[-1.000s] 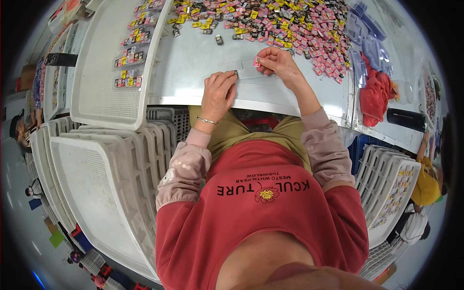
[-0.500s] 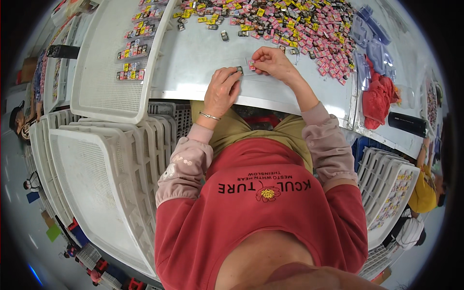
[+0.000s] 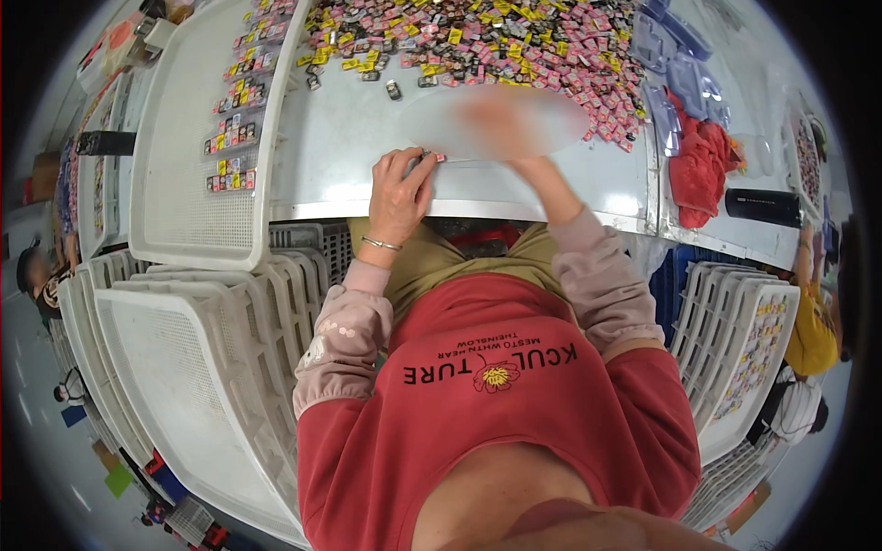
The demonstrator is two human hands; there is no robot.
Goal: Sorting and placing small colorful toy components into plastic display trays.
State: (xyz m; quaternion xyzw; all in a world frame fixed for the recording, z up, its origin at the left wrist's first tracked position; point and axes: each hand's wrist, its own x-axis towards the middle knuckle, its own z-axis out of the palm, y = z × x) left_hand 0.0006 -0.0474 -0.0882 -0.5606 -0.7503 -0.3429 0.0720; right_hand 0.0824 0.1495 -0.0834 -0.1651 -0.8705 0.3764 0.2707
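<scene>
Close to the table's front edge, my left hand [image 3: 401, 191] is closed with its fingertips on a small pink piece [image 3: 440, 158]. A dark piece shows partly under those fingers; whatever else they cover is hidden. My right hand [image 3: 503, 127] is over the table to the right of it, and its fingers are smeared, so what it holds cannot be made out. Beyond both hands spreads a big heap of small pink, black and yellow pieces [image 3: 514, 50]. One dark loose piece [image 3: 393, 90] lies at the heap's near side.
A white mesh tray [image 3: 170, 197] at left carries rows of filled clear packs [image 3: 231, 174]. Stacked white trays [image 3: 156, 321] stand below it. To the right are clear bluish plastic shells [image 3: 703, 92], a red cloth [image 3: 695, 184] and a black cylinder [image 3: 763, 208]. Other people are at the sides.
My right hand has left the spot beside my left hand, moving right toward the heap, and no longer shows the pink piece. A pink piece now shows at my left fingertips. The whole view has shifted slightly.
</scene>
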